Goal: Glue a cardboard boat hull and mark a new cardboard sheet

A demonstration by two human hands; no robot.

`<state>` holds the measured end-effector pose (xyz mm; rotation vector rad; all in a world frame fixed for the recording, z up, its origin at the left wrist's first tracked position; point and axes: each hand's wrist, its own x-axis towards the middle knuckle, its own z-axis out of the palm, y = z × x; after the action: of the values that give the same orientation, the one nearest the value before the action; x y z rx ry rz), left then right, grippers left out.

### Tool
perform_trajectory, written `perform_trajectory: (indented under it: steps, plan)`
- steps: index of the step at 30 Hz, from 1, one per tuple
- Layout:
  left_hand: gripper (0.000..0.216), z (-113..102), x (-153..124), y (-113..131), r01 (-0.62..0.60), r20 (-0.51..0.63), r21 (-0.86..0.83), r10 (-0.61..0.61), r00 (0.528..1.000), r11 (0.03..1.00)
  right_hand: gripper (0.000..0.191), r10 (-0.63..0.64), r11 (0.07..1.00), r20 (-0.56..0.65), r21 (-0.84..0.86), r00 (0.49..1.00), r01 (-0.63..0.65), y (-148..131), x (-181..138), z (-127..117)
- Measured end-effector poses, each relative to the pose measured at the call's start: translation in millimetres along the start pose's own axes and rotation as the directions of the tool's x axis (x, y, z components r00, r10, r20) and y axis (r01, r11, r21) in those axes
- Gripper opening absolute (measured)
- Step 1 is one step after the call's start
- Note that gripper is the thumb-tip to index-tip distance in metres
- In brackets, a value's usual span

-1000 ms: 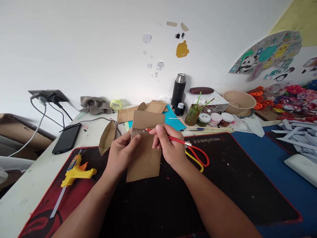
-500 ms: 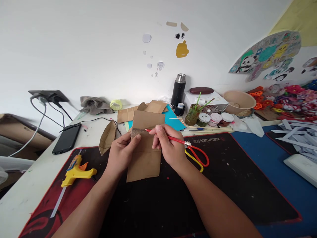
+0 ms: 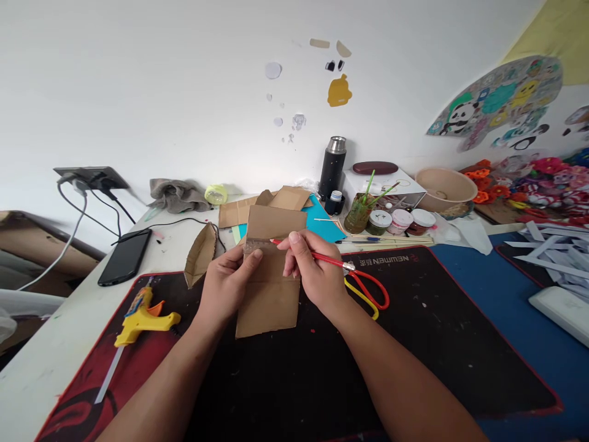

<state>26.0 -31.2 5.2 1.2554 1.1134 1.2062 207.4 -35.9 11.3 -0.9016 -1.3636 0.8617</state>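
Note:
A brown cardboard piece (image 3: 271,288) stands tilted over the black desk mat (image 3: 414,344). My left hand (image 3: 227,285) grips its left edge, thumb pressed on a shiny taped strip near the top. My right hand (image 3: 313,273) is closed in a pinch round a red-handled paintbrush (image 3: 329,261), whose front end lies across the upper part of the cardboard; the bristles are hidden by my fingers. Red and yellow scissors (image 3: 368,291) lie on the mat just right of my right hand.
A yellow glue gun (image 3: 145,316) lies at the mat's left. A black phone (image 3: 124,265) and cables are further left. A folded cardboard shape (image 3: 200,253), more cardboard, a black flask (image 3: 332,167), paint jars (image 3: 400,221), a bowl (image 3: 446,187) and paper strips (image 3: 552,252) lie behind and right.

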Motion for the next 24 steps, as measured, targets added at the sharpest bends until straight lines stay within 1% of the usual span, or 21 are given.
perform_trajectory:
  steps: [5,9,13,15,19,24]
  plan:
    - [0.047,0,3,-2,-0.007,-0.012,-0.017,0.007,1.0,1.0,0.044,-0.039,0.998,-0.03,0.043,0.999,0.04,-1,-1,0]
    - [0.052,0,5,-2,0.017,-0.042,-0.093,-0.021,0.999,0.995,0.041,-0.039,0.996,-0.123,0.071,0.992,0.048,-1,0,-2]
    - [0.058,1,6,0,0.067,-0.079,-0.187,-0.082,0.993,0.98,0.044,-0.013,0.994,-0.217,0.102,0.976,0.036,-2,4,-6]
    - [0.06,1,6,1,0.082,-0.098,-0.229,-0.107,0.989,0.97,0.048,-0.001,0.993,-0.281,0.111,0.96,0.033,-4,8,-9]
    - [0.06,0,6,3,0.084,-0.134,-0.289,-0.127,0.983,0.954,0.052,0.044,0.984,-0.413,0.175,0.91,0.032,-4,16,-16]
    - [0.056,-1,7,2,0.058,-0.134,-0.358,-0.113,0.985,0.932,0.052,0.11,0.975,-0.518,0.22,0.848,0.008,2,25,-26]
